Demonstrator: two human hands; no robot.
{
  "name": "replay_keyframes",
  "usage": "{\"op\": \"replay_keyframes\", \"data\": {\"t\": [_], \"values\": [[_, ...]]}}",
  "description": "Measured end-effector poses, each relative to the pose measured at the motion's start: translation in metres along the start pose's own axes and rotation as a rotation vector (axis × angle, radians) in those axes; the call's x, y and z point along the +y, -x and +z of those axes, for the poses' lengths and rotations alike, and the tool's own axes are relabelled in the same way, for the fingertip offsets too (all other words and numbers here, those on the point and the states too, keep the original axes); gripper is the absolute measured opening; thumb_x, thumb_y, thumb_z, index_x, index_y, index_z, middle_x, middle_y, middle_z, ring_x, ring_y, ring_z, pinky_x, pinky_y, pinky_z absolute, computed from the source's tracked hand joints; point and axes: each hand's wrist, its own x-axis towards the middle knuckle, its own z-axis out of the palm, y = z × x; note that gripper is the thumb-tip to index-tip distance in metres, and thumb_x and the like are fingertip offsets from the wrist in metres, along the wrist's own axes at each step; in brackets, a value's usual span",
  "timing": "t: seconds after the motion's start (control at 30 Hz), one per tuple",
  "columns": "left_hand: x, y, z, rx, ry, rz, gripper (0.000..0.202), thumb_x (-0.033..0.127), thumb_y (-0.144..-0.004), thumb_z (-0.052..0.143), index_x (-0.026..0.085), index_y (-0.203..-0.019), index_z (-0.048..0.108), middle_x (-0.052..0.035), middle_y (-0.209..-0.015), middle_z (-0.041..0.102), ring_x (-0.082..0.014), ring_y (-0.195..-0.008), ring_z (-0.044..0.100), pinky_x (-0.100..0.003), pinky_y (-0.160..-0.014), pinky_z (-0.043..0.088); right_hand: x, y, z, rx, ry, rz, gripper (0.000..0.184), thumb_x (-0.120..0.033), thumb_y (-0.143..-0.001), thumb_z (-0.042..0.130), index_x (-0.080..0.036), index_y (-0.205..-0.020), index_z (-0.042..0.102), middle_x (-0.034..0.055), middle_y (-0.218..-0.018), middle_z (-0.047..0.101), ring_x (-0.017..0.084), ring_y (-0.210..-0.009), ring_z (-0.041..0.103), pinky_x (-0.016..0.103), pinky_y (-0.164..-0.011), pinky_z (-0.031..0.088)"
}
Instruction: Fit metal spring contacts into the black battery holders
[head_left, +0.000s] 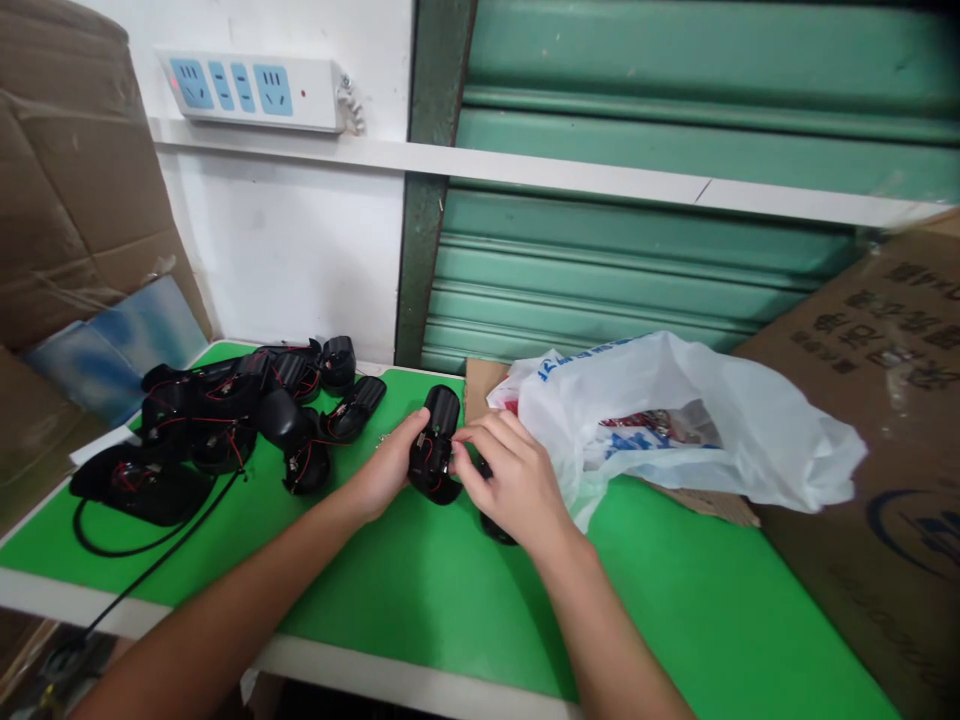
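Note:
My left hand (pixel 391 455) is closed around the side of a black plastic housing (pixel 436 408), tilted up above the green tabletop. The housing has a ribbed, hollow upper end and a rounded lower end, with small parts in its middle. At that middle, my right hand (pixel 504 470) has thumb and forefinger pinched together; whatever lies between them is too small to make out. Partly hidden beneath my right hand is another black piece (pixel 498 530) on the table. A heap of similar black housings (pixel 225 400) with thin red wires lies to the left.
A white plastic bag (pixel 780 450) with red and blue printed packets stands right, on flat cardboard. Large cardboard boxes (pixel 862 400) flank the green table (pixel 420 610). Behind are a green shutter (pixel 637 250) and a wall power strip (pixel 255 90). A black cable (pixel 157 565) hangs over the front edge.

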Motion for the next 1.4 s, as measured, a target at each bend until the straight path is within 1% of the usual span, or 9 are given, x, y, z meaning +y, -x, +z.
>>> {"op": "replay_keyframes", "data": {"t": [0.1,0.2,0.37,0.57,0.83,0.97,1.07,1.27,1.4], "values": [[-0.001,-0.0008,-0.0015,-0.027,-0.024,0.005,0.047,0.054,-0.085,0.074,0.014,-0.109,0.073,-0.0033,-0.085,0.078,-0.018,-0.069,0.072,-0.027,-0.07,0.055,-0.0005,-0.0009,-0.0007,0.092,-0.064,0.005,0.014,-0.018,-0.099,0.057,-0.023,-0.091,0.067,0.0057,-0.087,0.071,0.023,-0.084,0.062,0.04,-0.079,0.05],[-0.0007,-0.0006,-0.0023,-0.059,-0.053,-0.009,0.055,0.061,-0.084,0.072,0.013,-0.112,0.072,-0.0057,-0.087,0.079,-0.0181,-0.064,0.071,-0.028,-0.067,0.055,-0.0017,-0.0024,0.0001,0.177,-0.152,0.022,0.012,-0.016,-0.098,0.061,-0.023,-0.092,0.069,0.0037,-0.086,0.072,0.021,-0.083,0.064,0.038,-0.078,0.051],[0.0,-0.0007,-0.003,-0.082,-0.084,-0.028,0.053,0.06,-0.092,0.061,0.01,-0.104,0.075,-0.0081,-0.083,0.079,-0.0185,-0.066,0.073,-0.027,-0.069,0.056,-0.0024,-0.0027,0.0024,0.165,-0.152,0.014,0.012,-0.015,-0.098,0.063,-0.023,-0.092,0.071,0.0034,-0.086,0.075,0.021,-0.083,0.065,0.039,-0.081,0.052],[-0.0002,-0.0007,-0.0048,-0.087,-0.097,-0.041,0.053,0.058,-0.097,0.054,0.01,-0.105,0.076,-0.0087,-0.08,0.079,-0.0178,-0.067,0.074,-0.024,-0.067,0.056,-0.0016,-0.002,0.0035,0.191,-0.151,0.019,0.011,-0.015,-0.097,0.064,-0.022,-0.093,0.072,0.0042,-0.086,0.075,0.021,-0.082,0.065,0.039,-0.078,0.052],[-0.0029,-0.0019,-0.0037,-0.104,-0.095,-0.012,0.054,0.061,-0.092,0.061,0.012,-0.109,0.074,-0.007,-0.075,0.078,-0.0186,-0.066,0.074,-0.024,-0.065,0.057,-0.0011,-0.0021,0.0048,0.166,-0.162,0.038,0.01,-0.015,-0.096,0.066,-0.022,-0.092,0.072,0.0036,-0.086,0.075,0.021,-0.082,0.065,0.039,-0.079,0.051],[-0.0021,-0.002,-0.0038,-0.087,-0.106,-0.011,0.055,0.062,-0.092,0.06,0.012,-0.109,0.074,-0.0081,-0.081,0.079,-0.019,-0.068,0.075,-0.025,-0.065,0.056,-0.0015,-0.002,0.0038,0.166,-0.172,0.044,0.01,-0.015,-0.096,0.065,-0.021,-0.092,0.072,0.0039,-0.085,0.075,0.021,-0.081,0.065,0.039,-0.079,0.051],[-0.0005,-0.0013,-0.0043,-0.086,-0.118,-0.026,0.057,0.064,-0.092,0.059,0.01,-0.106,0.075,-0.0085,-0.079,0.079,-0.0197,-0.07,0.075,-0.025,-0.067,0.056,-0.0018,-0.002,0.0037,0.183,-0.174,0.043,0.011,-0.015,-0.096,0.065,-0.022,-0.092,0.072,0.004,-0.086,0.075,0.021,-0.082,0.065,0.039,-0.079,0.052],[0.0012,0.0001,-0.0022,-0.088,-0.125,-0.029,0.056,0.062,-0.094,0.056,0.01,-0.105,0.076,-0.0084,-0.076,0.079,-0.0198,-0.069,0.074,-0.026,-0.068,0.056,-0.002,-0.0025,0.0051,0.166,-0.151,0.032,0.013,-0.016,-0.098,0.063,-0.023,-0.091,0.072,0.0037,-0.084,0.075,0.021,-0.081,0.066,0.039,-0.078,0.052],[0.0001,0.0002,-0.0015,-0.083,-0.122,-0.002,0.055,0.061,-0.093,0.058,0.01,-0.107,0.075,-0.0076,-0.077,0.079,-0.0197,-0.067,0.074,-0.026,-0.067,0.056,-0.0031,-0.0026,0.0059,0.182,-0.158,0.028,0.013,-0.015,-0.097,0.064,-0.023,-0.092,0.073,0.0036,-0.085,0.076,0.021,-0.081,0.067,0.039,-0.077,0.053]]}}
